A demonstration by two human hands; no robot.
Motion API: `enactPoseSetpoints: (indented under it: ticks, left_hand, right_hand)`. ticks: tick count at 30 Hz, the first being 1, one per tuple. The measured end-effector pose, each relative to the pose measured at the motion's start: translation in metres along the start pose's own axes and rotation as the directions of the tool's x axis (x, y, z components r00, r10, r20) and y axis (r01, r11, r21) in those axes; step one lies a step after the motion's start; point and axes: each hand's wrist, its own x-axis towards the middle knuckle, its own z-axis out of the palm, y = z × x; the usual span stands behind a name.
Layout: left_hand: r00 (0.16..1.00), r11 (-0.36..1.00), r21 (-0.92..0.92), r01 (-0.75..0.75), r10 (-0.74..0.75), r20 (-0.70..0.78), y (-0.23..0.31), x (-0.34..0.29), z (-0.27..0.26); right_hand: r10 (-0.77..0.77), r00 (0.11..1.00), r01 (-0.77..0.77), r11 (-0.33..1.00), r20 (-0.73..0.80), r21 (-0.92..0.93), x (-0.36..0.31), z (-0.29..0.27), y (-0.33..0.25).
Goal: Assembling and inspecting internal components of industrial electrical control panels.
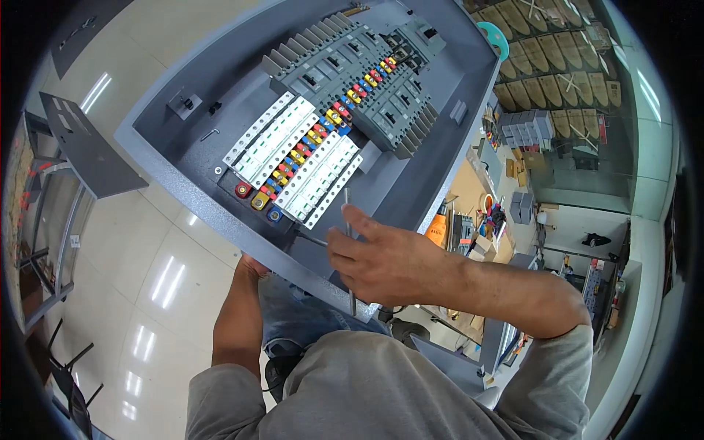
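Observation:
Before me, a grey metal electrical enclosure holds circuit breakers and coloured busbar terminals. My right hand is closed round a thin metal T-handle wrench; its long bar stands across my fingers and a shorter shaft points left, over the enclosure's near inner side. Just beyond are the white miniature breakers, in two rows beside red, yellow and blue terminals. Farther off sit the large grey moulded-case breakers. My left hand is at the enclosure's near outer edge, its fingers hidden beneath the wall.
A small hex key lies inside the enclosure, near a bracket. On the left, a grey panel leans by a metal frame. A workbench with tools and an orange bottle stands at right.

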Motion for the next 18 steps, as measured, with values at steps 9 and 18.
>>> enactPoseSetpoints:
  ticks: [9, 18]
  left_hand:
    - [0.995, 0.995, 0.036, -0.096, 0.095, 0.03, -0.004, -0.001, 0.023]
    - [0.995, 0.995, 0.037, -0.089, 0.09, -0.031, 0.0, 0.015, -0.027]
  right_hand:
    - [0.06, 0.997, -0.053, 0.989, -0.046, 0.135, -0.001, 0.005, 0.003]
    - [0.204, 0.979, -0.176, 0.888, -0.02, 0.425, 0.017, 0.011, -0.005]
